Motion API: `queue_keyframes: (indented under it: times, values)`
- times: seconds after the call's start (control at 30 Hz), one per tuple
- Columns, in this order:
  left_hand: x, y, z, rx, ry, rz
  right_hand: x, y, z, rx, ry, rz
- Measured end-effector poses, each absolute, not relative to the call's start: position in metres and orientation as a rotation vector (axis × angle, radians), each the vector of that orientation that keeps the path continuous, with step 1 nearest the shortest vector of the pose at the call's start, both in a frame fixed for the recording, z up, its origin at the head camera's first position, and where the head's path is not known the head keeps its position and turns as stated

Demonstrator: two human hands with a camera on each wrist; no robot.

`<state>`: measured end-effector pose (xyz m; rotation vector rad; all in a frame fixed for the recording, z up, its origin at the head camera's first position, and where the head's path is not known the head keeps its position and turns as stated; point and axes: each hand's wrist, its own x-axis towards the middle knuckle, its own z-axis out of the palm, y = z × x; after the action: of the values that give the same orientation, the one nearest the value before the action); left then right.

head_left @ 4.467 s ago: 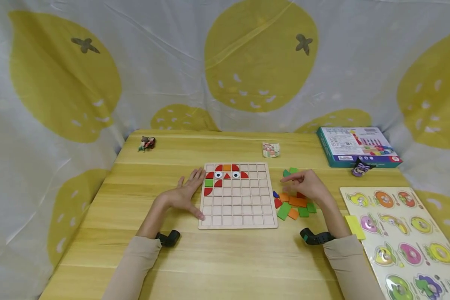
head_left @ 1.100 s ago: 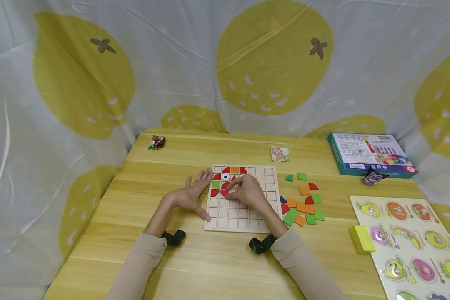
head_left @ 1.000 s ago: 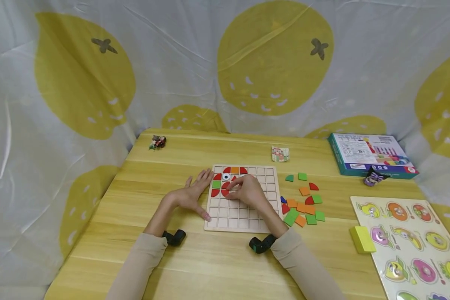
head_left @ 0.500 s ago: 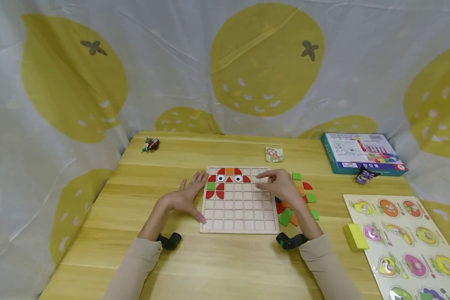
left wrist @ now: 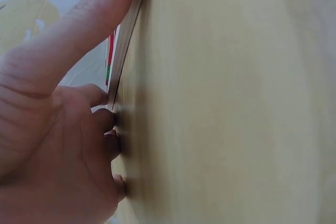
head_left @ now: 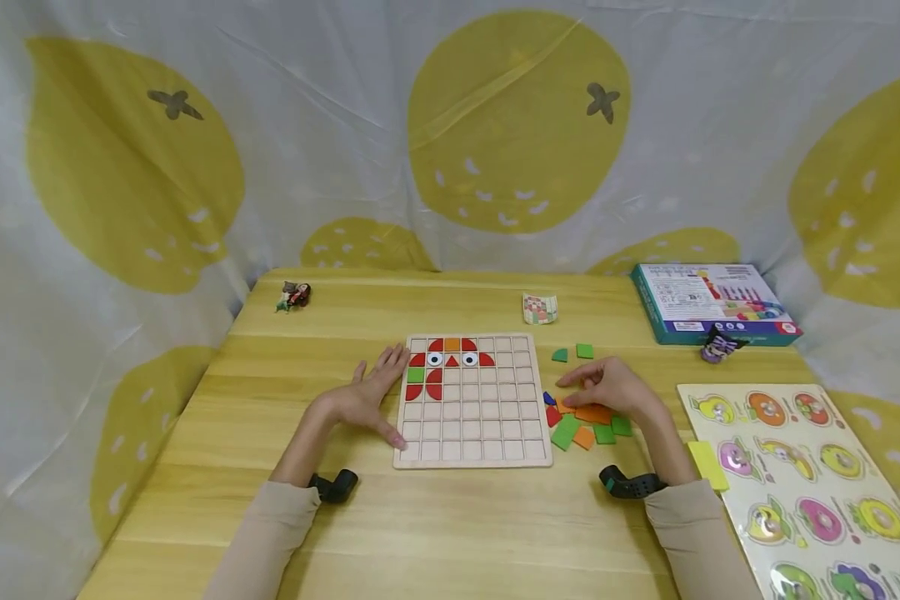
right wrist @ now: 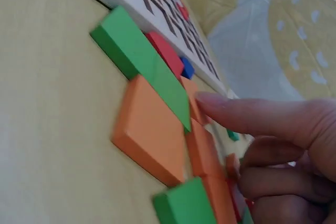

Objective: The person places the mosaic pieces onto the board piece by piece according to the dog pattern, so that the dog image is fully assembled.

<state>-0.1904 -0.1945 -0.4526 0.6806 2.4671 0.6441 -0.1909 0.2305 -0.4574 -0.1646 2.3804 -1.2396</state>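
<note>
The wooden grid board (head_left: 487, 429) lies flat, with red quarter-round tiles (head_left: 434, 392), a green square (head_left: 416, 375), an orange square (head_left: 452, 344) and two eye tiles (head_left: 435, 359) in its upper left cells. My left hand (head_left: 363, 400) rests spread at its left edge; the left wrist view has the thumb (left wrist: 79, 35) against the board's side and fingertips on the table. Over the loose tiles right of the board, my right hand (head_left: 613, 390) reaches with index finger extended and thumb (right wrist: 226, 106) at an orange tile (right wrist: 191, 95). Its other fingers are curled, covering part of the pile.
Loose green (head_left: 566, 432), orange (head_left: 583, 437), red and blue tiles lie beside the board. Behind it is a small pattern card (head_left: 540, 309). A box (head_left: 712, 300), a dark figurine (head_left: 720, 344), a yellow block (head_left: 708, 465) and a fruit puzzle board (head_left: 787, 492) are at right.
A red quarter-round tile was set into the board beneath another red one. My right hand then withdrew rightward to the loose tiles. My left hand stayed at the board's edge.
</note>
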Motion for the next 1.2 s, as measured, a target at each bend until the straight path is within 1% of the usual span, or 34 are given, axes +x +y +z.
queue_keyframes:
  times: [0.27, 0.43, 0.67, 0.83, 0.93, 1.2]
  values:
    - [-0.188, -0.194, -0.452, 0.671, 2.460, 0.679, -0.193, 0.227, -0.461, -0.161, 2.415, -1.249]
    - [-0.188, -0.194, -0.452, 0.684, 2.458, 0.680, -0.196, 0.221, -0.462, -0.086, 2.476, -1.298]
    - [-0.189, -0.195, -0.454, 0.684, 2.467, 0.690, -0.194, 0.226, -0.455, -0.129, 2.428, -1.248]
    - [-0.188, -0.195, -0.454, 0.681, 2.462, 0.677, -0.192, 0.222, -0.448, -0.092, 2.459, -1.354]
    - [-0.188, -0.195, -0.455, 0.674, 2.464, 0.658, -0.190, 0.202, -0.444, -0.129, 2.449, -1.409]
    - [-0.188, -0.195, -0.452, 0.680, 2.459, 0.652, -0.183, 0.111, -0.447, -0.173, 2.465, -1.349]
